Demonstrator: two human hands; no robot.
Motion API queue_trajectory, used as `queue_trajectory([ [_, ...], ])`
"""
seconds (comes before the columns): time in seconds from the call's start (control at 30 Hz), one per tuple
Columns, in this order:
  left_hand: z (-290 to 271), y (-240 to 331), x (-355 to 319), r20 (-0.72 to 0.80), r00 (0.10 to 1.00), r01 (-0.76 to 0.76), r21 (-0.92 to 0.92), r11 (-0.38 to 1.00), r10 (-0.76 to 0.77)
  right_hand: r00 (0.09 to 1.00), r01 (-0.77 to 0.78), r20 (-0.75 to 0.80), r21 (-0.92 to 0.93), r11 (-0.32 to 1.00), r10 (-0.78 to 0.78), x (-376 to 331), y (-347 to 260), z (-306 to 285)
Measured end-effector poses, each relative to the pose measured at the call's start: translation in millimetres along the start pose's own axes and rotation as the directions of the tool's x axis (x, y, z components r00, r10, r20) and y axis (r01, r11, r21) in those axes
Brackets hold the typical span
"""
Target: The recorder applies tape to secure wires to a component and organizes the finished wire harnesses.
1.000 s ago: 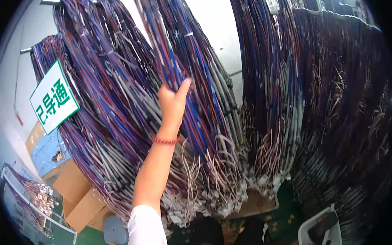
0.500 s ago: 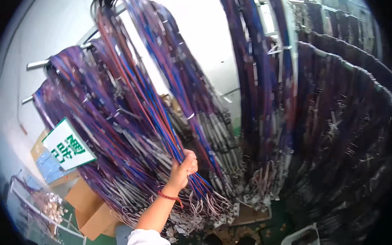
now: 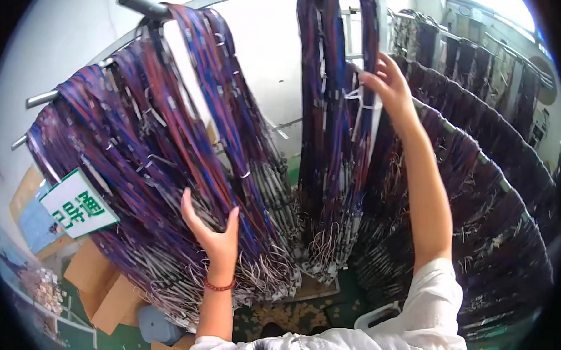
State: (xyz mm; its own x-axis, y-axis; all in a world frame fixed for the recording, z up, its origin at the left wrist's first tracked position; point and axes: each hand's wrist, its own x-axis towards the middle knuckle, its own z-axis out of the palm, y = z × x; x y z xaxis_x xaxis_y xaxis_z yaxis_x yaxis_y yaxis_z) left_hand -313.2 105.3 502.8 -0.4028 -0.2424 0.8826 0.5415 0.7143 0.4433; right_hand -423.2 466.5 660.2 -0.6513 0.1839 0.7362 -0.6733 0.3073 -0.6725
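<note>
Long bundles of blue, red and purple wire harnesses [image 3: 217, 119] hang over metal rails at the left, their white connector ends spread out low down. My left hand [image 3: 214, 234] is in front of them, thumb and fingers spread wide and nothing held. A separate group of wire harnesses [image 3: 330, 114] hangs in the middle, with a white tie [image 3: 361, 98] around part of it. Raised at its right edge is my right hand [image 3: 391, 86], fingers apart; whether the fingertips touch the wires I cannot tell.
A dark round bar end [image 3: 141, 3] sticks out at the upper left. Rows of dark harnesses [image 3: 454, 201] fill the right side. A white sign with green marks [image 3: 80, 204], cardboard boxes [image 3: 100, 286] and a blue-grey stool [image 3: 158, 325] are at lower left.
My left hand has let go of the wire bundle it gripped and moved left, opening. My right arm has come into view, reaching up to the middle harnesses.
</note>
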Motion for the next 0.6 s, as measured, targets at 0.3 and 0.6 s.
queue_trajectory([
  [0.3,228.1,121.2,96.4,0.437,0.896,0.347,-0.798,0.494,0.076,0.981,-0.167,0.013,0.552,0.817,0.192,40.4,-37.8,-2.2],
  [0.6,149.2,174.2,90.8,0.45,0.888,0.382,-0.837,0.392,0.096,0.962,0.228,0.065,0.351,0.908,-0.267,63.8,-164.7,-61.1],
])
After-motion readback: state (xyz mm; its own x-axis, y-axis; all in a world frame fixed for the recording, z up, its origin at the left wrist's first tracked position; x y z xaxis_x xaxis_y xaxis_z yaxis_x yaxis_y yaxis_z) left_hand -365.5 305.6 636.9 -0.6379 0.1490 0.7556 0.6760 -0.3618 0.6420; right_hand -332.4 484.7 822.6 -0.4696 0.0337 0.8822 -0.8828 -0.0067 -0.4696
